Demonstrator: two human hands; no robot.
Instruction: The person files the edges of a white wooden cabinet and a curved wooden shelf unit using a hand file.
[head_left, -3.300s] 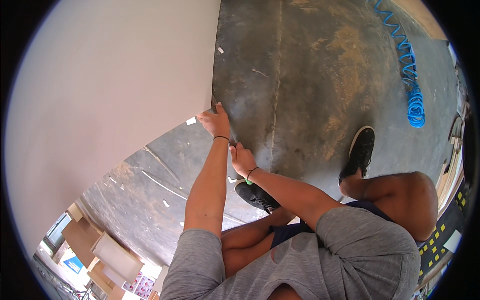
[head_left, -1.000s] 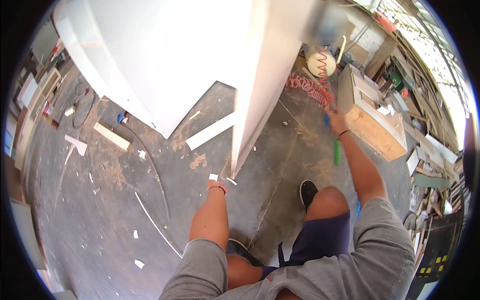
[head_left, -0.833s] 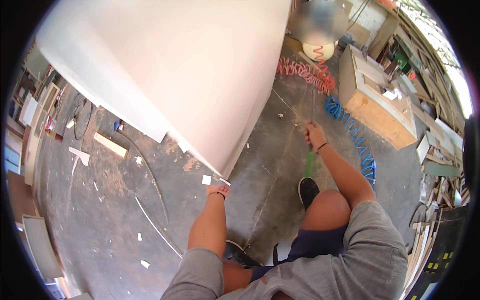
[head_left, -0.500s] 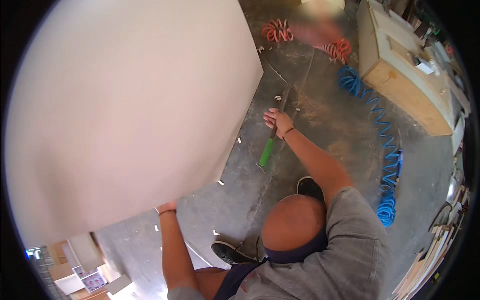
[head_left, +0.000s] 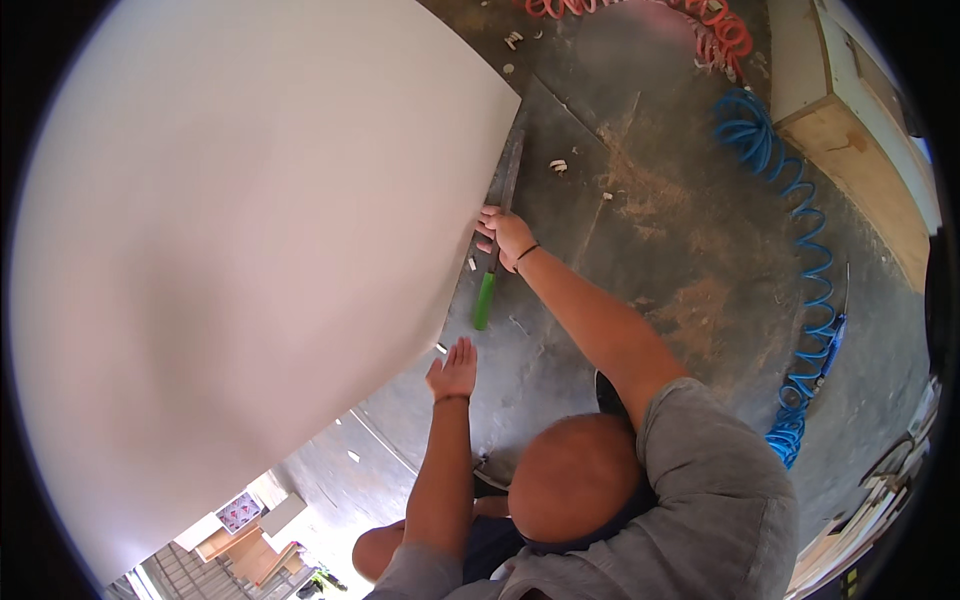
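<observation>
A large pale panel (head_left: 250, 230) fills the left side of the view, its corner pointing right. Along its right edge my right hand (head_left: 507, 238) grips a long flat file by the blade, with the green handle (head_left: 484, 302) toward me. The fingertips of this hand reach the panel's edge. Below the handle is my left hand (head_left: 453, 372), open and holding nothing, fingers stretched out close to the panel's lower right edge. Whether it touches the panel I cannot tell.
Small white scraps (head_left: 558, 165) lie on the grey concrete floor (head_left: 650, 330). A blue coiled air hose (head_left: 815, 255) runs down the right, with red coiled hose (head_left: 725, 40) beyond it. A wooden box-like bench (head_left: 850, 150) stands far right. Boards (head_left: 250, 540) lie at lower left.
My right hand has carried the file left to the panel's edge. My left hand has come away from under the lower edge and moved right and up, opening out.
</observation>
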